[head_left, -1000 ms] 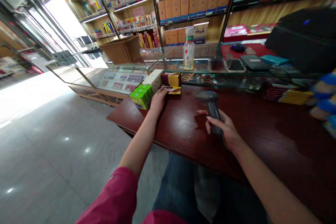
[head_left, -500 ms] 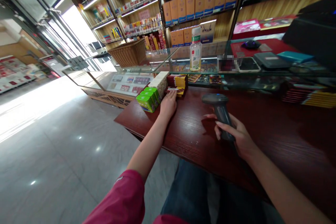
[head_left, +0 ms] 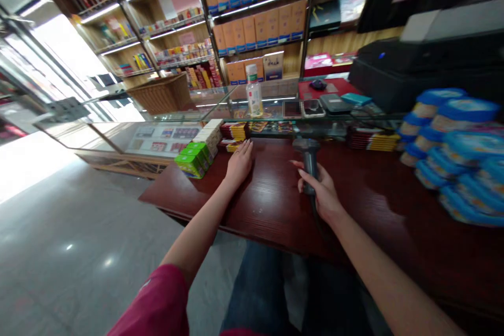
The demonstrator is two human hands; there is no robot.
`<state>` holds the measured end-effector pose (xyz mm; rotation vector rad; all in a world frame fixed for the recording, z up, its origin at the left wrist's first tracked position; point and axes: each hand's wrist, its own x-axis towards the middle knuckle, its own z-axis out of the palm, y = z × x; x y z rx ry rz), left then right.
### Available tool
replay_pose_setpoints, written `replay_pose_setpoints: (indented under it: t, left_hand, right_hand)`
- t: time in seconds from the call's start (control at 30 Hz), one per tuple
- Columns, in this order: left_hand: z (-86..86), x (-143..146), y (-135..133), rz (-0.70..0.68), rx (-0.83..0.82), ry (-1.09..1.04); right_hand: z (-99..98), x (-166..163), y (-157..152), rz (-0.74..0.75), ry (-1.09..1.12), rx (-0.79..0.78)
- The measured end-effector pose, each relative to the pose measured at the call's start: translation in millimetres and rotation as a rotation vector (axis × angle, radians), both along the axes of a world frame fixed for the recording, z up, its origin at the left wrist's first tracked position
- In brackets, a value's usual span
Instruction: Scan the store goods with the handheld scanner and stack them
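Note:
My right hand [head_left: 326, 193] is wrapped round the handle of a black barcode scanner [head_left: 310, 160], held upright over the dark red-brown tabletop with its cable trailing down. My left hand [head_left: 239, 164] reaches forward with fingers stretched out, its fingertips at the near side of a stack of red and yellow flat packs [head_left: 236, 130]. Whether any pack lies under that palm is hidden. Left of this hand stand several green boxes [head_left: 192, 160], and behind them a row of white patterned boxes [head_left: 210, 135].
A clear bottle [head_left: 254, 97] stands on the glass counter behind the table, near phones [head_left: 314, 108] and a mouse [head_left: 318, 84]. Another red and yellow stack [head_left: 372, 140] sits at the table's back right. Blue-lidded containers [head_left: 468, 168] are piled at the right. A wicker basket [head_left: 161, 95] is farther left.
The view has turned right, bringing the blue-lidded containers into sight. My right hand still grips the scanner, and my left hand stays by the stack of packs.

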<state>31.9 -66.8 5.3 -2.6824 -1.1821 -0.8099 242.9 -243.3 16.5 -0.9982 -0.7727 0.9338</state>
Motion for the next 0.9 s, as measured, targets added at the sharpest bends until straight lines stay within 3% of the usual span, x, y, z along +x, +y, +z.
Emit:
replay_pose_setpoints:
  t: [0.13,0.3,0.4,0.5,0.6,0.7,0.9]
  left_hand:
    - [8.1,91,-25,-0.255,-0.052,0.009]
    - [32.7,225,-50,-0.415,-0.107,0.031]
    - [45.8,289,-55,-0.452,-0.111,0.073]
    - [49.5,330,-55,-0.440,-0.126,0.124]
    - [44.2,347,-53,-0.401,-0.133,0.142]
    - [34.6,339,-52,-0.383,-0.124,0.084]
    - [21.0,270,-51,-0.314,-0.274,-0.268]
  right_hand:
    - [-1.1,60,-21,-0.212,-0.082,-0.026]
    - [-6.8,129,-62,-0.446,-0.133,-0.020]
    - [-14.9,144,-72,-0.523,-0.097,-0.001]
    - [-20.8,146,-69,-0.511,-0.078,0.006]
    - [-22.9,146,-64,-0.452,-0.083,0.002]
    - [-22.8,147,-63,-0.423,-0.063,0.008]
    - [-19.6,141,-75,-0.334,-0.116,0.018]
